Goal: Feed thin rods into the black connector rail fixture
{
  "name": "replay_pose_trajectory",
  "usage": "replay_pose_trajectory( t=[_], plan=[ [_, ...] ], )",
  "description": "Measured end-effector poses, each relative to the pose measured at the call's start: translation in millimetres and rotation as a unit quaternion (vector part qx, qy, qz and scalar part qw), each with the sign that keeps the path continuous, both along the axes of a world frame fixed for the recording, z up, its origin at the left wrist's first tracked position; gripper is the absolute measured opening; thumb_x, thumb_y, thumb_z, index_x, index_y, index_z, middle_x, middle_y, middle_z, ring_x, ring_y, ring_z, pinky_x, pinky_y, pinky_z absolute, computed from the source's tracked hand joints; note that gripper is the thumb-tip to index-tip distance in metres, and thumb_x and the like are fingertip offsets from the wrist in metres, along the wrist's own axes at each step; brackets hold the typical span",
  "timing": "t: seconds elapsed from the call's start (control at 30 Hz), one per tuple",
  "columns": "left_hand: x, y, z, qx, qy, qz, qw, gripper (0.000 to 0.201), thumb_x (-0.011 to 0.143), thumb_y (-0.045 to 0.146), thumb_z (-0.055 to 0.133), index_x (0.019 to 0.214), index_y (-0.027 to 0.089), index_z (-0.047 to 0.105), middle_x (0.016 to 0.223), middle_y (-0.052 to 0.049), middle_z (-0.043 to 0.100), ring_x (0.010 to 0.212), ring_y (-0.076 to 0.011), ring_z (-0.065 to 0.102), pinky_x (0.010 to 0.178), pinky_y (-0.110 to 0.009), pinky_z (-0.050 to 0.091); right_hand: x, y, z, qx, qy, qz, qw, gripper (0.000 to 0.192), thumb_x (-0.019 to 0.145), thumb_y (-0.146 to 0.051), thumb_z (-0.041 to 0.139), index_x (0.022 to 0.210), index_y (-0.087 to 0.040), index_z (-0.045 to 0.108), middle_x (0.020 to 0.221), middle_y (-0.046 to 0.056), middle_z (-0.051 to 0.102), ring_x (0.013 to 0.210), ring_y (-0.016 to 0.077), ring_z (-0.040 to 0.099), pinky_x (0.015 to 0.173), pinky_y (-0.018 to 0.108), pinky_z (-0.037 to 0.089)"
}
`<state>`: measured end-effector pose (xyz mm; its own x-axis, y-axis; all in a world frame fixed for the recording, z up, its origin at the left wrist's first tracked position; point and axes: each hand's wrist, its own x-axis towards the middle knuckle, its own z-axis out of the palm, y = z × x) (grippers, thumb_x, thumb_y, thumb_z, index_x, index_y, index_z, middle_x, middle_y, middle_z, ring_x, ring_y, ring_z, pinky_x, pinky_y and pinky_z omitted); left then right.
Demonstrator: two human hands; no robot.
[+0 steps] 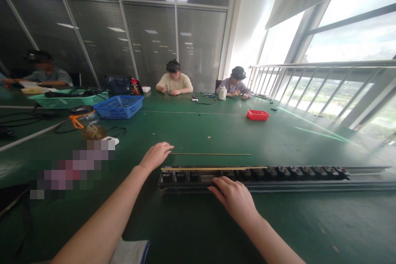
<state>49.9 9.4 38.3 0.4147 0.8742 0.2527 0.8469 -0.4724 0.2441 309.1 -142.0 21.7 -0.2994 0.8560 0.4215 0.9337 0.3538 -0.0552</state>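
A long dark rail (pixel 365 183) lies across the green table (pixel 192 132) in front of me, carrying a row of several black blocks (pixel 297 171). A thin brass strip (pixel 213 168) rests along the top of the blocks at the rail's left part. My right hand (pixel 233 198) lies on the rail's near side, fingers on the blocks. A second thin brass rod (pixel 213 154) lies on the table just behind the rail. My left hand (pixel 155 155) hovers at that rod's left end, fingers curled loosely, holding nothing that I can see.
A blue basket (pixel 119 106), a green basket (pixel 69 100) and a jar with an orange lid (pixel 84 121) stand at the left with black cables. A small red tray (pixel 258 114) sits mid-table. Three other people sit at the far side. A railing and windows are on the right.
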Motion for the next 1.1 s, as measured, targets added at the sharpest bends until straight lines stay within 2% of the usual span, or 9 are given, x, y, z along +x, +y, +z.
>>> replay_pose_trajectory(
  t=[0.1,0.2,0.3,0.57,0.8,0.87,0.97,1.1],
  plan=[
    [4,-16,39.2,-0.036,-0.028,-0.017,0.999,0.034,0.079,0.040,0.041,0.093,0.022,0.065,0.098,-0.004,0.063,0.083,-0.0182,0.057,0.075,-0.027,0.042,0,0,0.1,-0.001,-0.001,-0.002,1.000,0.027,0.088,-0.036,0.038,0.094,-0.022,0.059,0.080,0.001,0.062,0.062,0.0107,0.059,0.053,0.021,0.038],
    [10,-40,75.0,-0.156,-0.006,-0.092,0.983,0.033,0.074,0.047,0.046,0.084,0.023,0.067,0.086,0.000,0.066,0.076,-0.0157,0.058,0.066,-0.022,0.041,1,0,0.3,-0.007,0.000,-0.001,1.000,0.026,0.087,-0.036,0.038,0.094,-0.022,0.059,0.081,0.001,0.062,0.061,0.0113,0.058,0.052,0.022,0.037],
    [14,-57,89.6,-0.225,0.033,-0.125,0.966,0.030,0.072,0.046,0.049,0.079,0.023,0.067,0.077,0.001,0.067,0.069,-0.0141,0.058,0.059,-0.020,0.039,1,0,0.4,-0.009,0.002,-0.001,1.000,0.026,0.088,-0.036,0.038,0.095,-0.022,0.059,0.081,0.001,0.062,0.061,0.0116,0.058,0.053,0.022,0.037],
    [15,-52,79.2,-0.262,0.042,-0.134,0.955,0.030,0.069,0.046,0.051,0.077,0.021,0.067,0.073,0.000,0.066,0.065,-0.0142,0.057,0.056,-0.021,0.037,0,-1,2.5,-0.010,0.002,0.003,1.000,0.026,0.088,-0.035,0.038,0.094,-0.021,0.059,0.081,0.002,0.063,0.061,0.0114,0.058,0.053,0.021,0.037],
    [16,-50,78.7,-0.300,-0.010,-0.133,0.945,0.029,0.066,0.045,0.056,0.074,0.018,0.064,0.069,0.000,0.064,0.064,-0.0137,0.056,0.055,-0.020,0.038,1,0,0.0,-0.007,0.002,0.005,1.000,0.026,0.088,-0.036,0.038,0.094,-0.022,0.059,0.080,0.001,0.062,0.063,0.0111,0.058,0.053,0.021,0.037],
    [16,-49,79.1,-0.270,-0.024,-0.131,0.953,0.029,0.068,0.045,0.054,0.074,0.018,0.064,0.068,0.001,0.064,0.063,-0.0130,0.055,0.055,-0.020,0.038,1,1,-1.1,-0.007,0.002,0.006,1.000,0.026,0.088,-0.036,0.038,0.093,-0.022,0.059,0.079,0.001,0.062,0.063,0.0112,0.059,0.053,0.021,0.036],
    [14,-43,76.4,-0.171,-0.050,-0.105,0.978,0.030,0.071,0.045,0.051,0.074,0.019,0.064,0.069,0.001,0.064,0.063,-0.0127,0.055,0.056,-0.021,0.038,1,1,-1.7,-0.004,0.002,0.005,1.000,0.025,0.087,-0.035,0.039,0.092,-0.022,0.059,0.079,0.001,0.062,0.062,0.0112,0.058,0.052,0.022,0.036],
    [10,-27,60.0,-0.038,-0.046,-0.055,0.997,0.026,0.074,0.042,0.049,0.074,0.021,0.065,0.075,0.001,0.064,0.067,-0.0129,0.056,0.060,-0.022,0.038,1,1,-1.6,0.005,0.004,0.008,1.000,0.025,0.087,-0.036,0.039,0.091,-0.021,0.059,0.078,0.001,0.062,0.061,0.0112,0.058,0.052,0.022,0.035]
  ],
)
